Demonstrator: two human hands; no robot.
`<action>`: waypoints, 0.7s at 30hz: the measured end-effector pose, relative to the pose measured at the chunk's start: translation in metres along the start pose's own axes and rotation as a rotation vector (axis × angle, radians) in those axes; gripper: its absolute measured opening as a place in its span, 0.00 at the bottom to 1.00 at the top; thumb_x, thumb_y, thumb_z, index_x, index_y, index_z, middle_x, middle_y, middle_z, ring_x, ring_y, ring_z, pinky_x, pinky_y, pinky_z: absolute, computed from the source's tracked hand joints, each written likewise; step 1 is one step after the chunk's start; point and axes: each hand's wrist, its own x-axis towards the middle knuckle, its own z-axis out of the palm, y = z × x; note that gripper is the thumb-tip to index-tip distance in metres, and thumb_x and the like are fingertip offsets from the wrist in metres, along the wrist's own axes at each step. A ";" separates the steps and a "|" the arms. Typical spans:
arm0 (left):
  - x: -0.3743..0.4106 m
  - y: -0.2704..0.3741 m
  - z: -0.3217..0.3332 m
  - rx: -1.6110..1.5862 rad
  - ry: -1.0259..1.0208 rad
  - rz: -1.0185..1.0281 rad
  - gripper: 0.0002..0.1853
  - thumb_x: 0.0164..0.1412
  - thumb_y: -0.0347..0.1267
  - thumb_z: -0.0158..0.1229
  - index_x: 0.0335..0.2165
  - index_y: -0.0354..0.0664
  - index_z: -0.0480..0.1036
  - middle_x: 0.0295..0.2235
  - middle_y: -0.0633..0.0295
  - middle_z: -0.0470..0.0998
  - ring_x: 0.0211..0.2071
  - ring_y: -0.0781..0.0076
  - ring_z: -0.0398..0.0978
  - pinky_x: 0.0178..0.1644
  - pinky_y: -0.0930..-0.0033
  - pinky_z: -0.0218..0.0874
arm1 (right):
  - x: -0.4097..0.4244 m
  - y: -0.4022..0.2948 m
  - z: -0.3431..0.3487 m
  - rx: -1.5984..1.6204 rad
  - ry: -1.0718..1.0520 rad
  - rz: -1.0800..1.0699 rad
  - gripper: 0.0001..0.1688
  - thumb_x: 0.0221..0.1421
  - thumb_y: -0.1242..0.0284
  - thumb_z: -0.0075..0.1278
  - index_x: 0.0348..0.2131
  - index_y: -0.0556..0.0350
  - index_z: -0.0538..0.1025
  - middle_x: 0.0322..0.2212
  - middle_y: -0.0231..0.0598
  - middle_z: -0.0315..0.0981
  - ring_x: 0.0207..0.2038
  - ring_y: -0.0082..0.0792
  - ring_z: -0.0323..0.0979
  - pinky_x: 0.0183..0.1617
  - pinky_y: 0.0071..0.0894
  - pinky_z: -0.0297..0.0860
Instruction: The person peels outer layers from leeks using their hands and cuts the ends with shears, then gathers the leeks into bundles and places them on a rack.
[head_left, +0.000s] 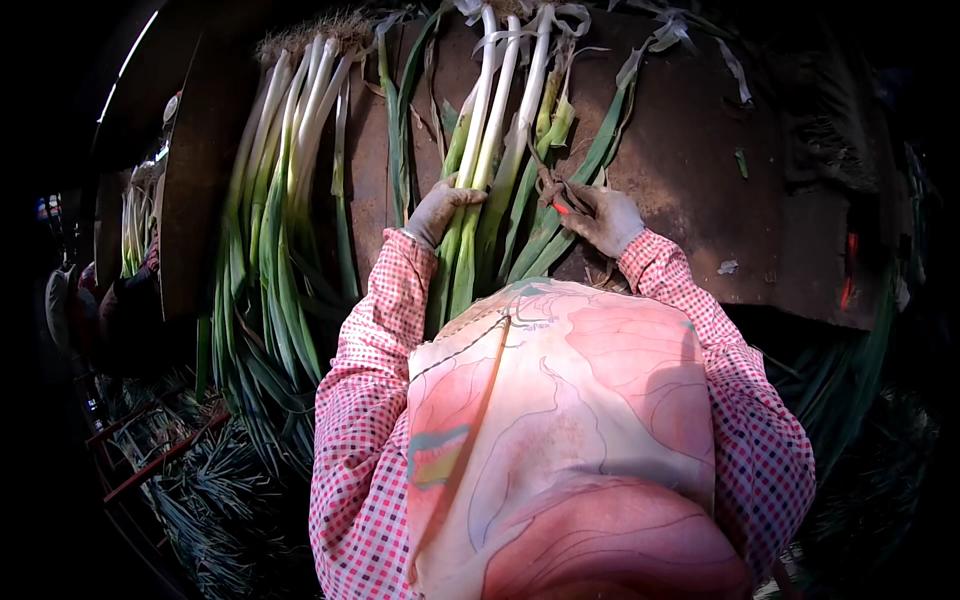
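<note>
My gloved left hand (444, 208) is closed around the green stalks of several long green onions (491, 120), whose white ends and roots point away from me. My gloved right hand (602, 217) grips a small dark tool (551, 186) with a red part; its exact kind is unclear. Under and beside that hand lie loose green leaves (604, 139) with pale, papery ends. To the left rests a larger bunch of green onions (285, 142), its roots at the far side and its leaves hanging over the near edge.
Everything lies on a brown, soil-stained work surface (690, 150). Dry peelings (671, 34) are scattered along its far side. At the left stands an upright brown panel (184, 187), with another person's dark sleeve (135, 300) beyond it. More leafy onions (206, 487) lie low at the left.
</note>
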 end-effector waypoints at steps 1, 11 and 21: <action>-0.005 -0.002 0.000 0.001 0.001 0.001 0.20 0.50 0.29 0.60 0.43 0.37 0.69 0.27 0.66 0.74 0.25 0.76 0.73 0.28 0.74 0.68 | -0.011 -0.009 0.000 0.050 -0.046 0.007 0.34 0.45 0.58 0.57 0.49 0.55 0.71 0.36 0.49 0.74 0.38 0.47 0.74 0.41 0.38 0.69; 0.002 -0.013 -0.019 -0.077 -0.004 0.014 0.22 0.49 0.27 0.61 0.44 0.34 0.67 0.32 0.61 0.75 0.30 0.71 0.75 0.33 0.71 0.70 | -0.066 -0.015 0.027 0.121 -0.218 -0.126 0.32 0.45 0.61 0.58 0.48 0.57 0.71 0.36 0.51 0.73 0.40 0.49 0.73 0.42 0.40 0.69; 0.005 -0.020 -0.022 -0.172 -0.074 0.050 0.23 0.48 0.27 0.61 0.44 0.34 0.67 0.30 0.61 0.75 0.25 0.69 0.75 0.30 0.69 0.71 | 0.005 0.016 0.016 -0.138 0.116 0.091 0.32 0.47 0.55 0.55 0.48 0.54 0.72 0.38 0.49 0.74 0.41 0.47 0.72 0.45 0.42 0.68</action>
